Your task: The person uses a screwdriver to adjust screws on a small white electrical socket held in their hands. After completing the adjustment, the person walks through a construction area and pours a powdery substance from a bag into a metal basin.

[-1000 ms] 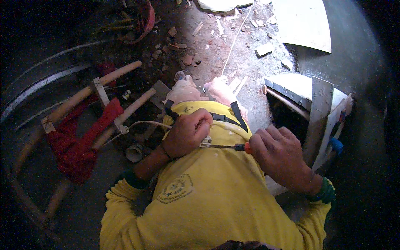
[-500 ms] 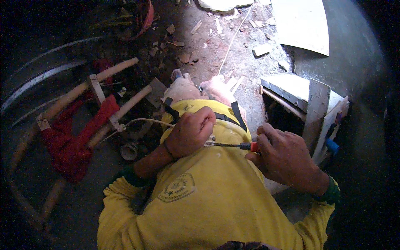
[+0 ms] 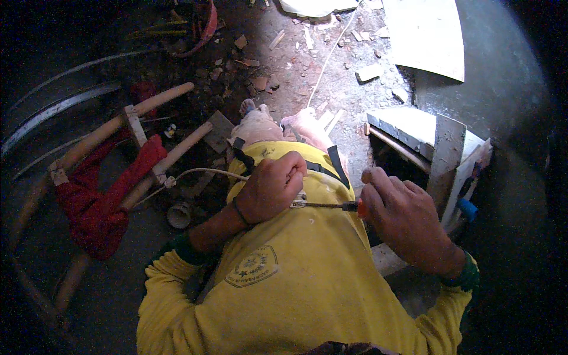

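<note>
My left hand (image 3: 271, 188) is closed around a small pale fitting with metal parts (image 3: 299, 202), mostly hidden by the fingers. A white cable (image 3: 216, 171) enters that hand from the left. In my right hand (image 3: 402, 216) is a screwdriver (image 3: 350, 206) with a red and black handle. Its shaft lies level and points left, and the tip meets the fitting. Both hands are held in front of my yellow shirt (image 3: 296, 266).
On the left, a wooden ladder-like frame (image 3: 171, 152) has red cloth (image 3: 97, 222) draped over it. A wooden stand with a pale top (image 3: 408, 125) is at the right. Rubble and wood scraps (image 3: 369, 73) litter the lit floor, beneath a white panel (image 3: 429, 35) at the far right.
The fingers of my right hand have shifted and lifted slightly around the screwdriver handle. My left hand keeps its grip, and the screwdriver tip remains at the fitting.
</note>
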### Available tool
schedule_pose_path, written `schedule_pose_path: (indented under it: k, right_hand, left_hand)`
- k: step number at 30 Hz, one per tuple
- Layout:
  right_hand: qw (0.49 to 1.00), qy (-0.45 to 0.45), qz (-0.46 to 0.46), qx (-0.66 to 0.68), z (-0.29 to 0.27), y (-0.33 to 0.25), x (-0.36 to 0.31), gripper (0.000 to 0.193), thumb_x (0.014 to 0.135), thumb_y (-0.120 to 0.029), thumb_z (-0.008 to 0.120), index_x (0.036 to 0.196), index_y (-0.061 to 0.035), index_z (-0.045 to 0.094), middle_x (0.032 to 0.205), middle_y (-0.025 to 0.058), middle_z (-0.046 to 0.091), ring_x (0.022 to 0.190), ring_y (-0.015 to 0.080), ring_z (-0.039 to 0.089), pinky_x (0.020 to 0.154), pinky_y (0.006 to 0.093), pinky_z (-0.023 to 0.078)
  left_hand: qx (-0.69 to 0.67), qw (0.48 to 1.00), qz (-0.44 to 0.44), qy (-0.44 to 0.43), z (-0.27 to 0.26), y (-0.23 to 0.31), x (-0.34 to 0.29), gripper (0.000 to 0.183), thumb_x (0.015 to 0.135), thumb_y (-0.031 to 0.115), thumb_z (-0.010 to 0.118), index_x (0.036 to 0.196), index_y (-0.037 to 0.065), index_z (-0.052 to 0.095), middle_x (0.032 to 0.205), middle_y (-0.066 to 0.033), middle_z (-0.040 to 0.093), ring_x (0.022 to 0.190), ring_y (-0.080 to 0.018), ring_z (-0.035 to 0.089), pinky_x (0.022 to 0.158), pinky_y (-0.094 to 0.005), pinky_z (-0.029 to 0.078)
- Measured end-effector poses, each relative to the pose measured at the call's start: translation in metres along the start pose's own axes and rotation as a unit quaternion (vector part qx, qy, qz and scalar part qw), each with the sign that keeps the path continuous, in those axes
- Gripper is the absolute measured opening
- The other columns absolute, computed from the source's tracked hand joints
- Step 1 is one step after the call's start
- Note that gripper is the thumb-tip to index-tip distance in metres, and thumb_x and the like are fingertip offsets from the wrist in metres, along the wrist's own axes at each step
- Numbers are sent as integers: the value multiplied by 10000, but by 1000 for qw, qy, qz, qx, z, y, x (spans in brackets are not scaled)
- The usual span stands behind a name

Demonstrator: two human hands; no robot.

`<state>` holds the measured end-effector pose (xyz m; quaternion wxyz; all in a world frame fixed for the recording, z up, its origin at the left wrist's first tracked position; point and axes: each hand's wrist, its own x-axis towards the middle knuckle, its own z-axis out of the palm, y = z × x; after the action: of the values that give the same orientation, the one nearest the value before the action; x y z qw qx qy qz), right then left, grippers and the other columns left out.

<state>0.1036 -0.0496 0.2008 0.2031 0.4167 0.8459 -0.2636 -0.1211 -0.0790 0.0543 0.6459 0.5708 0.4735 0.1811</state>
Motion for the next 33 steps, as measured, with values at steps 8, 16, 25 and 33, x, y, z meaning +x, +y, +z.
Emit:
schedule_pose_path:
  k: [8,16,25,33]
  right_hand:
    - [998,-16,-10,52,-4,3,-3,183,870,-210,603,968,-68,541,952,98,536,822,248,622,706,379,510]
    - [999,-1,20,49,-3,-4,0,166,869,-219,588,928,-80,522,920,77,532,830,233,609,667,368,466]
    - [996,-4,90,24,15,3,-2,222,870,-256,625,974,-70,564,859,81,569,795,235,629,684,380,491]
    - [830,192,122,510,84,-15,38,479,758,-176,828,1178,-35,648,1035,126,684,902,229,656,790,327,513]
  left_hand:
    - [9,1000,18,11,1,12,1,65,890,62,512,923,16,544,738,-213,605,715,-427,629,634,-511,481]
    - [0,999,35,3,-2,15,3,60,884,51,511,919,7,531,734,-214,604,706,-430,623,633,-516,475]
    - [-11,1000,5,28,-2,10,1,79,906,69,524,906,13,579,719,-130,611,645,-228,614,608,-368,480]
    - [-242,960,-55,127,-5,6,22,79,898,41,540,954,-4,572,726,-34,602,677,-78,576,588,-256,465]
